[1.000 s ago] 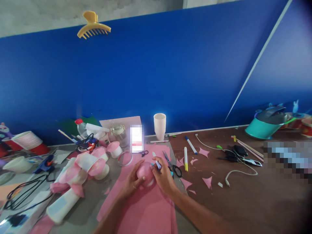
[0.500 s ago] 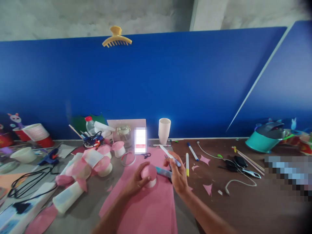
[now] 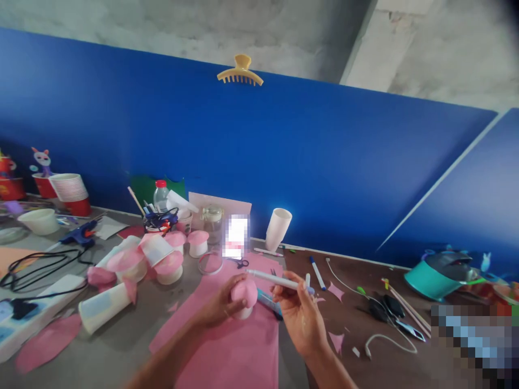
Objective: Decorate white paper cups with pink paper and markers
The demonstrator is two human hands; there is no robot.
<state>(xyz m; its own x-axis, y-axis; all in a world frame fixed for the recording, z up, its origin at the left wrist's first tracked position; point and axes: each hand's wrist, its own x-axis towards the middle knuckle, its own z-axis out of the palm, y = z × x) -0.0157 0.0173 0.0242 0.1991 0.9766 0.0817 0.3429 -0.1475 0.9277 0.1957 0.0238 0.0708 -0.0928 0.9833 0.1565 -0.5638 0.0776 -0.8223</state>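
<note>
My left hand (image 3: 223, 302) is wrapped round a small white paper cup with a rounded pink cover (image 3: 246, 293), held above the pink sheets (image 3: 227, 351). Between the fingers of my right hand (image 3: 302, 316) lies a slim white marker (image 3: 270, 277), nearly level, its tip pointing left toward the pink cover. The tip looks close above the cover; contact cannot be made out. A blue flat-bodied tool (image 3: 268, 302) rests on the sheets between my hands, partly covered by the right one.
Several pink-covered cups (image 3: 168, 265) are heaped at left, near a glue gun (image 3: 79, 233) and power strip (image 3: 40, 316). Behind my hands stand a bright phone (image 3: 236, 235), small scissors (image 3: 242, 264) and a white cup (image 3: 279, 227). Markers (image 3: 318, 273), pink scraps and cables (image 3: 391, 343) lie right.
The view has tilted. My right hand has turned, so the marker now lies flatter and its tip is closer to the pink cover. My left hand keeps its hold on the cup.
</note>
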